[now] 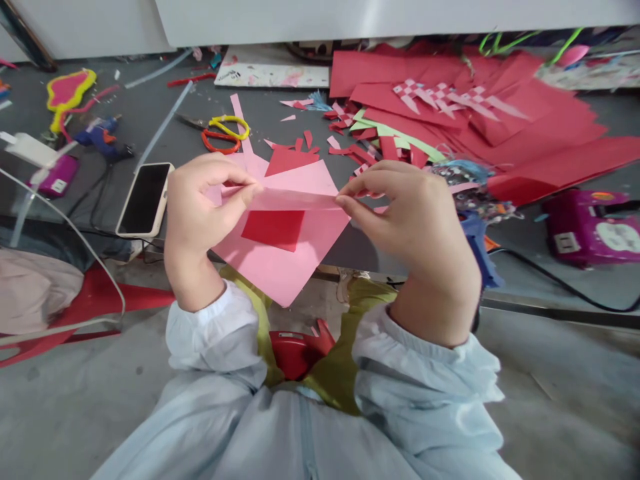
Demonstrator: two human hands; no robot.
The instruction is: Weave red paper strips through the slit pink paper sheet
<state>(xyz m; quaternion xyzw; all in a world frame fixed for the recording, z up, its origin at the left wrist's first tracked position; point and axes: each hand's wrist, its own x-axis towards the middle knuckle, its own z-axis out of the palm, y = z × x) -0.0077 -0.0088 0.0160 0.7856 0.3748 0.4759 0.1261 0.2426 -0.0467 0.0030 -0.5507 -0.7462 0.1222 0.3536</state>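
Note:
A narrow pink paper strip (300, 199) is stretched level between both hands. My left hand (197, 203) pinches its left end between thumb and forefinger. At the other end, my right hand (415, 223) has the strip in a similar pinch. Beneath it lies a pink paper sheet (285, 280), its near corner jutting past the table's front edge. A red paper piece (274, 230) rests on that sheet, partly covered by the strip. Scissors (223, 135) with red and yellow handles lie beyond my left hand.
A phone (145, 200) lies left of my left hand. Red and pink paper scraps (360, 155) litter the middle. Stacked red sheets (540, 127) fill the back right, with woven paper pieces (445, 99) on top. Glue guns (103, 137) and cords flank the work area.

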